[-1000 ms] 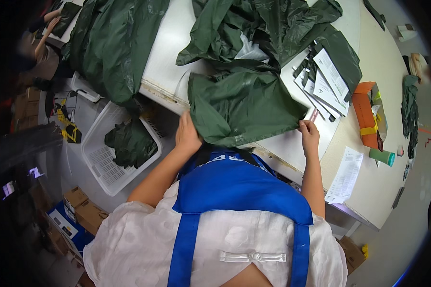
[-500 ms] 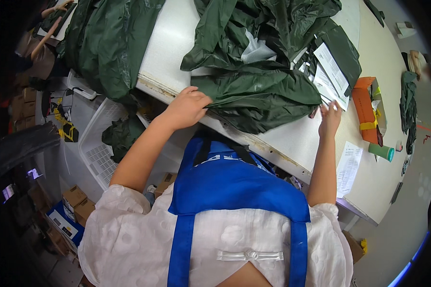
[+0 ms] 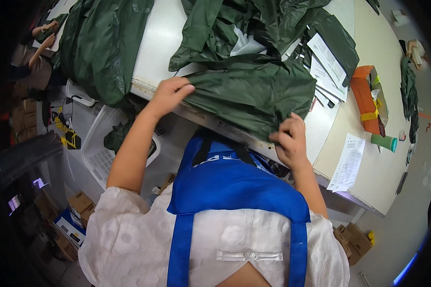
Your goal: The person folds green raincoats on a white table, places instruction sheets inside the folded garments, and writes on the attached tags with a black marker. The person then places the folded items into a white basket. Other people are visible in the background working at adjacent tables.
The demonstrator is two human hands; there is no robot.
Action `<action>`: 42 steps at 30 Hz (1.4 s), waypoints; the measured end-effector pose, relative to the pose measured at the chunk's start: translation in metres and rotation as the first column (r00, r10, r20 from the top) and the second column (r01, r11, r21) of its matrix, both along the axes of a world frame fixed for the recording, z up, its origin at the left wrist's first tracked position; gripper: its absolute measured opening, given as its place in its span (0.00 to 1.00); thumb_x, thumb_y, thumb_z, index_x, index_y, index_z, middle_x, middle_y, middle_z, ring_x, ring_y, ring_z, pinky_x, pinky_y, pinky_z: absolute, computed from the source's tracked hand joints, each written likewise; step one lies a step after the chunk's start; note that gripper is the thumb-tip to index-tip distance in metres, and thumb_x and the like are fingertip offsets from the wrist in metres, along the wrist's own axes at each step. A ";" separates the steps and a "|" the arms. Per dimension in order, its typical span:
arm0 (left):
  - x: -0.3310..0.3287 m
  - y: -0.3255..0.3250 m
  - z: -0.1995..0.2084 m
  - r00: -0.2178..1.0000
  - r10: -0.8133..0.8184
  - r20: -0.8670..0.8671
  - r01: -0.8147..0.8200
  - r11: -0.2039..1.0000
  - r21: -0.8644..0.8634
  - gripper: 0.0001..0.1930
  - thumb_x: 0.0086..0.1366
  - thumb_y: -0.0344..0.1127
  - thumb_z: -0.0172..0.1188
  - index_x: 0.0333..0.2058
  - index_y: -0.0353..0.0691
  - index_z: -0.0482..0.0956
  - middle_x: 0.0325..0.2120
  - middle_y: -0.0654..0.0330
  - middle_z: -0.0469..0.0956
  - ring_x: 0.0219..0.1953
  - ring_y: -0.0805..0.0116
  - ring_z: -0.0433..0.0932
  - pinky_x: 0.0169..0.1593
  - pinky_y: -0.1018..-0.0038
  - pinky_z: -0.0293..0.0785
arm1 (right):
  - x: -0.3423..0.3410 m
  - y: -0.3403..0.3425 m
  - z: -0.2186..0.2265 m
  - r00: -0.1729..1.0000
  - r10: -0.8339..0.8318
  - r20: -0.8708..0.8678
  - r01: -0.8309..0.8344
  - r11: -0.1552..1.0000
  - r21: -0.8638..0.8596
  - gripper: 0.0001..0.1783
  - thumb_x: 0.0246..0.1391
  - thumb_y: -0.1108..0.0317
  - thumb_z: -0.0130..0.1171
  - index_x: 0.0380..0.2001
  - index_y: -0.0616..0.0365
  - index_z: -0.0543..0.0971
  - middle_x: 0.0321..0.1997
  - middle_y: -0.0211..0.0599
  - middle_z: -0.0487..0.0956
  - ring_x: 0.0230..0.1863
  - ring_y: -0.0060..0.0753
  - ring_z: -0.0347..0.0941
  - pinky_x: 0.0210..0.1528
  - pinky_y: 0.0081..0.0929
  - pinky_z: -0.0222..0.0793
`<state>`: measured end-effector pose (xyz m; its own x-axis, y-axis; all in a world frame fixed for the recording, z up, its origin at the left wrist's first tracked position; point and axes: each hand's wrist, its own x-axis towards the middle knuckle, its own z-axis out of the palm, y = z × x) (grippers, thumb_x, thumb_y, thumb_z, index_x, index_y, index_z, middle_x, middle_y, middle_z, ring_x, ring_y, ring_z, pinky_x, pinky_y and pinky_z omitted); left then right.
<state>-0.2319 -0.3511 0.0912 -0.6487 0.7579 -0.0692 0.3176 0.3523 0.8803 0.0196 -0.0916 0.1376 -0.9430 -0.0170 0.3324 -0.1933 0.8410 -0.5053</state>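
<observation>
A dark green, slightly shiny piece of fabric [image 3: 254, 93] lies spread along the near edge of the white table [image 3: 316, 146], partly hanging over it. My left hand [image 3: 170, 95] pinches its left end between thumb and fingers. At its lower right edge my right hand [image 3: 291, 141] is closed on the cloth with bent fingers. Between the two hands the fabric is drawn fairly flat, with folds running across it. Directly behind it is a crumpled heap of the same green fabric [image 3: 292, 24], with a pale mesh-like piece [image 3: 246, 43] showing among the folds.
White printed slips [image 3: 326, 57] lie right of the fabric, near an orange box [image 3: 361, 98], a green cylinder [image 3: 384, 142] and a paper sheet [image 3: 347, 162]. More green fabric [image 3: 100, 48] drapes at left above a white basket [image 3: 98, 143]. Another person's arms [image 3: 40, 50] show far left.
My right hand has come left and nearer, from beside the slips onto the fabric's lower edge. My left hand has shifted slightly left with its end, and the cloth is spread flatter.
</observation>
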 end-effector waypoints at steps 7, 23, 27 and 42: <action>0.014 0.005 -0.056 0.855 -0.313 -0.413 0.040 0.834 -0.550 0.14 0.58 0.44 0.57 0.23 0.39 0.77 0.23 0.56 0.77 0.34 0.54 0.74 0.39 0.60 0.65 | 0.007 -0.009 -0.043 0.698 0.273 0.662 -0.086 0.950 -0.301 0.13 0.41 0.70 0.57 0.36 0.54 0.77 0.36 0.40 0.75 0.44 0.43 0.69 0.50 0.35 0.62; 0.076 -0.014 -0.065 0.483 0.659 0.577 -0.776 0.627 -0.067 0.36 0.54 0.27 0.64 0.57 0.28 0.53 0.49 0.49 0.67 0.43 0.64 0.72 0.46 0.72 0.72 | -0.038 -0.054 -0.095 0.898 -0.114 0.424 -0.002 0.965 0.263 0.48 0.36 0.34 0.60 0.62 0.36 0.62 0.70 0.42 0.48 0.69 0.61 0.37 0.62 0.68 0.33; 0.079 0.024 0.009 0.600 0.467 0.649 -0.740 0.632 0.230 0.29 0.53 0.25 0.63 0.52 0.31 0.61 0.41 0.53 0.74 0.39 0.68 0.76 0.41 0.75 0.74 | -0.039 -0.062 -0.098 0.892 -0.156 0.423 0.038 0.961 0.274 0.47 0.37 0.33 0.59 0.62 0.36 0.62 0.70 0.44 0.48 0.69 0.63 0.36 0.62 0.69 0.31; 0.091 0.101 -0.066 0.798 -0.339 -0.499 0.184 0.925 -0.333 0.23 0.57 0.45 0.59 0.53 0.55 0.71 0.66 0.57 0.45 0.67 0.47 0.40 0.63 0.40 0.36 | -0.035 0.064 -0.095 0.519 -0.522 0.677 0.714 -0.170 -0.679 0.40 0.46 0.68 0.64 0.59 0.70 0.56 0.50 0.52 0.71 0.47 0.43 0.71 0.52 0.32 0.65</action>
